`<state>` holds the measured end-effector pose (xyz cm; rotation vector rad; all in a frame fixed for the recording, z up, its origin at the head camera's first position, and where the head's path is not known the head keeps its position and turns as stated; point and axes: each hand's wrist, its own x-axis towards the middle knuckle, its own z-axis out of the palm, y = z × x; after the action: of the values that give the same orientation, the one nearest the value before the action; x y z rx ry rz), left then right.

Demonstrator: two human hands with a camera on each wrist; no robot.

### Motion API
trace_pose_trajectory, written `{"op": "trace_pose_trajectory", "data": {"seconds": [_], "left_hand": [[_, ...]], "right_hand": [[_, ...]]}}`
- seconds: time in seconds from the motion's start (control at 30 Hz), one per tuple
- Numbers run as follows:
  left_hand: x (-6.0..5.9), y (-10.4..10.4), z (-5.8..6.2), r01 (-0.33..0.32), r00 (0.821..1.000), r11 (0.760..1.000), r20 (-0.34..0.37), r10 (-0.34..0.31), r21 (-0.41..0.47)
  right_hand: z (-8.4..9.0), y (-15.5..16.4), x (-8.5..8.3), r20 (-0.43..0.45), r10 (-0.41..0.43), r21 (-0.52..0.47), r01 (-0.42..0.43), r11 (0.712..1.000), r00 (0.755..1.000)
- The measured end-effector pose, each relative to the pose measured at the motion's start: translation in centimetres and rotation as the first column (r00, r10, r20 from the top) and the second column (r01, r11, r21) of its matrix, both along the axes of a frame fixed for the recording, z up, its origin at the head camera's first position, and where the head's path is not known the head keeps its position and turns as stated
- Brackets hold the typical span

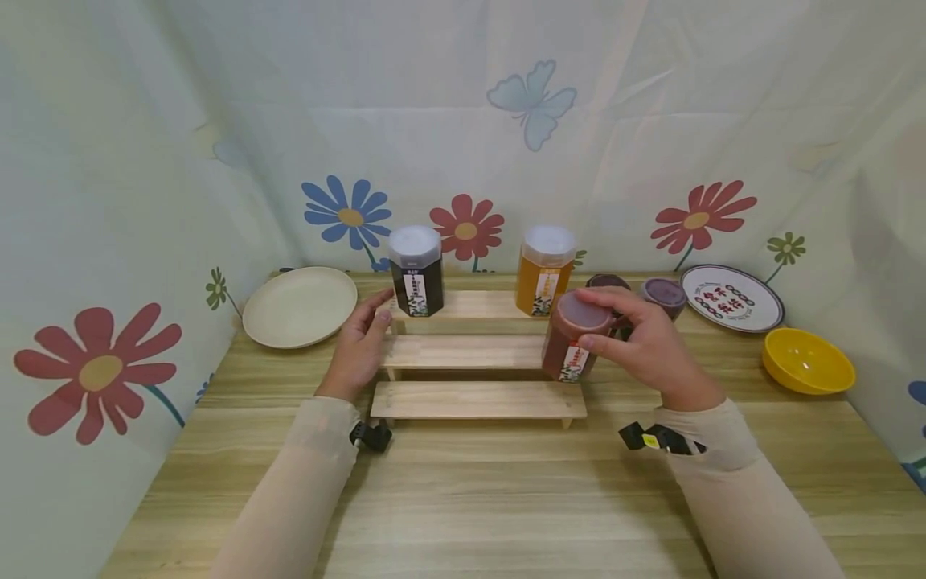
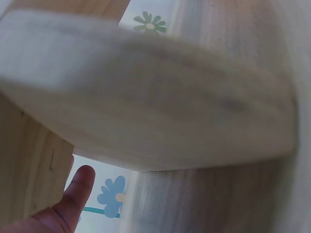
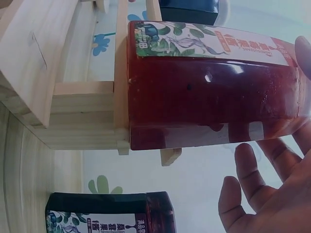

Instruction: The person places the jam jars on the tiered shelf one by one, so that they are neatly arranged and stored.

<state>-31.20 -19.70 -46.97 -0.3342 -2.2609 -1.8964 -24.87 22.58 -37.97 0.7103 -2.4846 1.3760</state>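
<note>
My right hand [image 1: 647, 342] grips a dark red jar [image 1: 560, 354] by its lid, thumb and fingers round the top. In the right wrist view, that red jar [image 3: 209, 97] has its base against the right end of the wooden step rack [image 3: 82, 116], at the middle tier in the head view. My left hand [image 1: 362, 342] is at the left end of the rack [image 1: 477, 400], fingers extended along its side. A dark jar [image 1: 419, 281] stands on the top tier at the left, an amber jar [image 1: 542, 277] at the right.
Behind my right hand stand two dark jars, one with a purple lid [image 1: 664, 293], the other partly hidden [image 1: 608, 281]. A cream plate [image 1: 300, 310] lies at the left. A patterned white plate [image 1: 734, 297] and a yellow bowl [image 1: 806, 362] are at the right.
</note>
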Motion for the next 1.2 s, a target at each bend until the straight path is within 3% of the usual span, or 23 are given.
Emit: {"op": "trace_pose_trajectory", "data": {"seconds": [1.2], "left_hand": [[0.0, 0.1, 0.0, -0.006, 1.000, 1.000, -0.004, 0.006, -0.011]], "right_hand": [[-0.8, -1.2, -0.1, -0.024, 0.025, -0.055, -0.026, 0.998, 0.999]]}}
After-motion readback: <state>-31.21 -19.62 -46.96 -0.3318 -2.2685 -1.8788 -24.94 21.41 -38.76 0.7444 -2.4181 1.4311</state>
